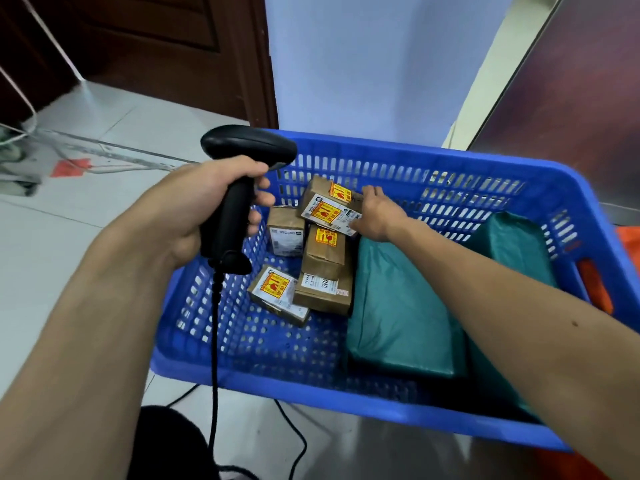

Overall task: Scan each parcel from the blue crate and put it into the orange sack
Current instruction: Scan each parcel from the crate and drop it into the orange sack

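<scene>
**Right hand on the top carton in the crate**

The perforated blue plastic crate (346, 393) sits on the tiled floor, with the orange sack (627, 237) at its right edge. Inside lie smooth teal poly parcels (398, 306) and small brown cartons. The left hand (207, 202) has its grip clenched round the black scanner (242, 150). The right hand (377, 216) grasps the topmost labelled carton (329, 206) at its end.

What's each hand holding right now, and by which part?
Left hand grips the scanner by its handle. Right hand rests on the top parcel at its right edge; grip unclear.
</scene>
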The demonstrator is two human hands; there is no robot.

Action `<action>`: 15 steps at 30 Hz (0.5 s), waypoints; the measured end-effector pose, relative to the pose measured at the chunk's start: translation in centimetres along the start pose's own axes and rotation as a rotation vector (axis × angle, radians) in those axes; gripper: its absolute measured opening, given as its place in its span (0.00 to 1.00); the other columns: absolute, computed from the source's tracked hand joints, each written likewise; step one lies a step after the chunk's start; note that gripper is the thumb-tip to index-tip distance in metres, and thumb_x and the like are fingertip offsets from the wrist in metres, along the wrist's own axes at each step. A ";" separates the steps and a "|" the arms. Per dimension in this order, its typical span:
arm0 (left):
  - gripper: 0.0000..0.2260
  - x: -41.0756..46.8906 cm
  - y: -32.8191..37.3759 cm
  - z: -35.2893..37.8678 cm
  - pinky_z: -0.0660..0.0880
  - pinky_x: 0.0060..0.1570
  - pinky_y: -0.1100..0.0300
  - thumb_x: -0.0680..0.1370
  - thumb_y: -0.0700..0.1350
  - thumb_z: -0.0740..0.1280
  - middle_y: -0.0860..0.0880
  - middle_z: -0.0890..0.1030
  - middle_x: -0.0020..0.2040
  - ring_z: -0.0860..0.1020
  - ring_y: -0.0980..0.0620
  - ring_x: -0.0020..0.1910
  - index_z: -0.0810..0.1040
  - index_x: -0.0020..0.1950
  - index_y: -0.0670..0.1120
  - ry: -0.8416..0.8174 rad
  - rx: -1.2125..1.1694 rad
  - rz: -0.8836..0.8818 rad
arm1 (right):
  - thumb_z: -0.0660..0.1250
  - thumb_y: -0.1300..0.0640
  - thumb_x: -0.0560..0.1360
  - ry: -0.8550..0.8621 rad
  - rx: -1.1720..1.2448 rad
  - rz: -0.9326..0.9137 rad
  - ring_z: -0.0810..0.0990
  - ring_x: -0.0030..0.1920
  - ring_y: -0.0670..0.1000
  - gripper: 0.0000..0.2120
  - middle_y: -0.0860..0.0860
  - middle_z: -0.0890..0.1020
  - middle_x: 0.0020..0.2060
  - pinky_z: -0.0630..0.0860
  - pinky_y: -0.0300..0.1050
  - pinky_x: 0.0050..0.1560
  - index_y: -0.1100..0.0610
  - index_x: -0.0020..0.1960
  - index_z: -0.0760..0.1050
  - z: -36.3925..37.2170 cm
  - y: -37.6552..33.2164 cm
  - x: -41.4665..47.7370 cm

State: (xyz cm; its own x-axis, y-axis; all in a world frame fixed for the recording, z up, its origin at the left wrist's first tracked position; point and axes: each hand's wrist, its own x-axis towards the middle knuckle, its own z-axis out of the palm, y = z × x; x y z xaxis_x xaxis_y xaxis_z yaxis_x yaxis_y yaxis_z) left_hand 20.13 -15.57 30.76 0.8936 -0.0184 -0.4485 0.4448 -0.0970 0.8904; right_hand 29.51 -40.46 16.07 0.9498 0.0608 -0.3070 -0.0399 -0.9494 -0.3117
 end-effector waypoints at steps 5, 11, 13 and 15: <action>0.09 0.8 -0.2 0.5 0.78 0.30 0.62 0.80 0.51 0.70 0.48 0.85 0.40 0.77 0.54 0.28 0.82 0.49 0.44 0.014 0.045 0.001 | 0.72 0.52 0.78 -0.020 0.048 0.028 0.71 0.71 0.61 0.35 0.60 0.68 0.72 0.69 0.55 0.70 0.61 0.77 0.59 0.6 0.5 1.8; 0.09 0.8 -0.3 0.4 0.77 0.28 0.62 0.80 0.50 0.70 0.48 0.85 0.41 0.76 0.54 0.28 0.82 0.50 0.44 0.009 0.066 0.009 | 0.73 0.48 0.76 0.021 0.068 0.018 0.66 0.74 0.62 0.39 0.58 0.68 0.74 0.62 0.56 0.76 0.59 0.79 0.58 2.3 1.3 2.7; 0.09 0.6 -0.2 0.3 0.77 0.28 0.62 0.80 0.50 0.70 0.47 0.85 0.41 0.76 0.54 0.28 0.82 0.49 0.44 0.020 0.063 0.020 | 0.75 0.47 0.75 0.026 0.033 0.035 0.64 0.75 0.63 0.41 0.58 0.68 0.74 0.63 0.59 0.75 0.59 0.78 0.57 2.7 1.4 2.7; 0.09 0.4 -0.1 0.4 0.77 0.29 0.61 0.80 0.49 0.70 0.47 0.85 0.41 0.76 0.53 0.29 0.82 0.49 0.44 0.020 0.066 0.030 | 0.76 0.46 0.75 0.029 0.035 0.061 0.65 0.74 0.63 0.40 0.58 0.66 0.73 0.66 0.60 0.73 0.58 0.77 0.59 2.8 1.5 2.7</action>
State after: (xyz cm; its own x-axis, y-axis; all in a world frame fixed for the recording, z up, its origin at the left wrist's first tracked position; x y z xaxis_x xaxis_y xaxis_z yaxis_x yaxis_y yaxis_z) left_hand 20.44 -15.93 30.42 0.9078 -0.0025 -0.4193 0.4134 -0.1620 0.8960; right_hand 31.15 -40.80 12.23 0.9537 -0.0064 -0.3007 -0.1086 -0.9396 -0.3246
